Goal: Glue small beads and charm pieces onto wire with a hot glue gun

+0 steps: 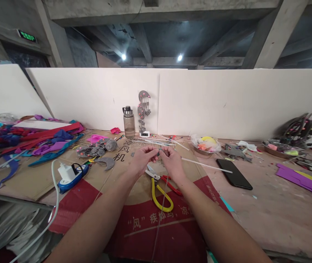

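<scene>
Left hand [141, 160] and right hand [173, 162] pinch a tiny piece [160, 150]; nearer than the fingers [150, 151], scissors [153, 190]; beyond, 1 bottle [129, 126]; rightward, 1 phone [237, 177].

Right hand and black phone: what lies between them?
In the head view, a thin whitish stick runs from beside the right hand, its tip overlapping the black phone.

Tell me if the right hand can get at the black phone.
Probably yes: only a thin pale stick overlaps the black phone, though the right hand seems busy with something small.
</scene>
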A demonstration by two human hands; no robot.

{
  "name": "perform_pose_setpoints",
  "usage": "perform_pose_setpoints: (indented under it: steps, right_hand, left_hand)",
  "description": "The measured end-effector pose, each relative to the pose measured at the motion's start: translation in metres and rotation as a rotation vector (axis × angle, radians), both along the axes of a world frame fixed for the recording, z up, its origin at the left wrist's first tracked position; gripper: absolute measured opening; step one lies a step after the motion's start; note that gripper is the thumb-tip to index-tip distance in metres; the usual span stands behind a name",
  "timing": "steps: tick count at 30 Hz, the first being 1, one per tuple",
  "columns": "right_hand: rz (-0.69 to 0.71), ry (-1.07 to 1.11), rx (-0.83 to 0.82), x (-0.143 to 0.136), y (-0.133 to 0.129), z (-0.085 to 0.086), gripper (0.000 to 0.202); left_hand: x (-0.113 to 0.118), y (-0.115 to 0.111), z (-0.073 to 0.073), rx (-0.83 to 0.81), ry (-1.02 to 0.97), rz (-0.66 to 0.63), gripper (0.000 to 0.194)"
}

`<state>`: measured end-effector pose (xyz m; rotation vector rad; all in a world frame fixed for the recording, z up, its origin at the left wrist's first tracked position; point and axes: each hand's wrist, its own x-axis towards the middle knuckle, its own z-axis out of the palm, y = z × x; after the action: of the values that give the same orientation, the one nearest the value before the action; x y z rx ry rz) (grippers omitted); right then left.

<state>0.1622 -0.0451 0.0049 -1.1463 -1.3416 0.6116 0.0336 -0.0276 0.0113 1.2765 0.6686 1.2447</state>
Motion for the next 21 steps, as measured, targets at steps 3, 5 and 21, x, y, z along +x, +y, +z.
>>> perform_pose_setpoints:
  steps: [3,5,21]
  right_hand:
    - [-0.019,-0.038,0.027,-0.001,0.002,-0.004,0.025]
    - [-0.008,-0.027,0.031,-0.002,0.003,-0.007,0.024]
    - [-0.213,-0.37,-0.081,0.047,0.036,-0.022,0.028]
  left_hand:
    - [0.0,0.003,-0.002,0.02,0.046,0.033,0.025]
    - [-0.001,0.005,-0.005,0.034,0.069,0.041,0.024]
    - [-0.026,0.041,-0.016,-0.054,-0.094,0.16,0.029]
